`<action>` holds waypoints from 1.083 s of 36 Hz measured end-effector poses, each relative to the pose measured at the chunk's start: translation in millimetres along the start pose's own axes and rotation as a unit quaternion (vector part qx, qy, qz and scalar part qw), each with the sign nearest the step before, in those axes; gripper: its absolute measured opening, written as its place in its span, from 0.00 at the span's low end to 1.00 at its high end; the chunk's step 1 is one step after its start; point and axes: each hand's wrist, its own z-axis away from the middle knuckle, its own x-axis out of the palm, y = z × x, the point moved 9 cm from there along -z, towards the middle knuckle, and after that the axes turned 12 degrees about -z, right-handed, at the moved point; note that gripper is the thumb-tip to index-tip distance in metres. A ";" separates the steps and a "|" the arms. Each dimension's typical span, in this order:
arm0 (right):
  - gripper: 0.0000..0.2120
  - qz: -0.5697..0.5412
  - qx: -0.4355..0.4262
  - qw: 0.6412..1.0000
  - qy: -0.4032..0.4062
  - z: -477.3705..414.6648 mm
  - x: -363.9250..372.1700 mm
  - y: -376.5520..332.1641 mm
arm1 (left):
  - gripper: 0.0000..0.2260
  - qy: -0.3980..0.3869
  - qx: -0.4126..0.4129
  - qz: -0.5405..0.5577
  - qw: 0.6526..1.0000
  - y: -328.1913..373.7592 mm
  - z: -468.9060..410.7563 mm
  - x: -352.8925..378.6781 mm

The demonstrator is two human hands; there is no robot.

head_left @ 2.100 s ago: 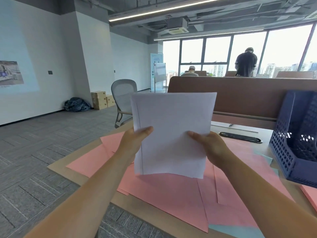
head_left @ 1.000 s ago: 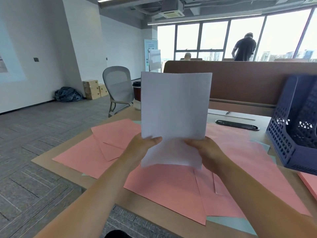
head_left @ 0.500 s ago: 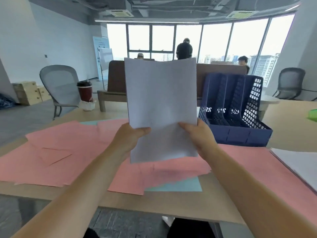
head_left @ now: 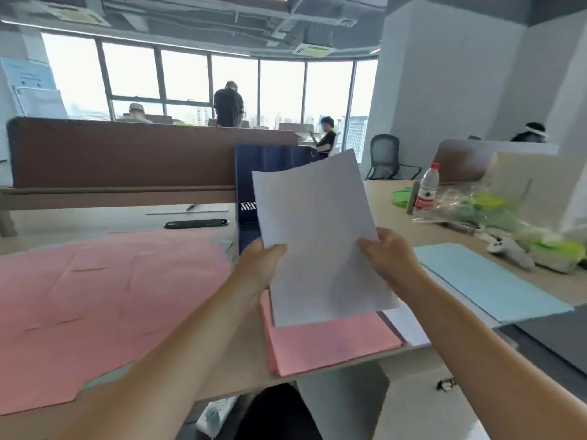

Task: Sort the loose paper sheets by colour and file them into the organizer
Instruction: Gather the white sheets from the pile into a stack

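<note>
Swung rightward since a moment ago, the left hand [head_left: 261, 265] and right hand [head_left: 387, 256] pinch the tilted white sheets [head_left: 314, 223] by their lower sides, before the blue organizer [head_left: 248, 168], above a pink stack [head_left: 330, 342] on the tabletop [head_left: 95, 222], with loose pink sheets [head_left: 104, 290] spread leftward.

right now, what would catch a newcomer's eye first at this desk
The white sheets stand out first, held up mid-frame by the left hand and right hand, hiding part of the dark blue organizer. Loose pink sheets cover the left of the table, and a light blue pile lies to the right.
</note>
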 end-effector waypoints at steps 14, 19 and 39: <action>0.09 0.078 0.037 0.994 0.060 -39.9 -156.4 85.4 | 0.14 -0.084 -0.016 -0.094 0.992 0.5 -26.7 184.8; 0.08 0.120 0.043 0.990 0.056 -58.7 -183.3 106.5 | 0.19 -0.031 0.007 -0.162 0.986 4.1 -31.2 209.4; 0.11 0.181 0.079 0.980 -0.036 -90.2 -171.2 157.2 | 0.10 -0.036 0.027 -0.214 0.976 -8.8 -47.8 224.8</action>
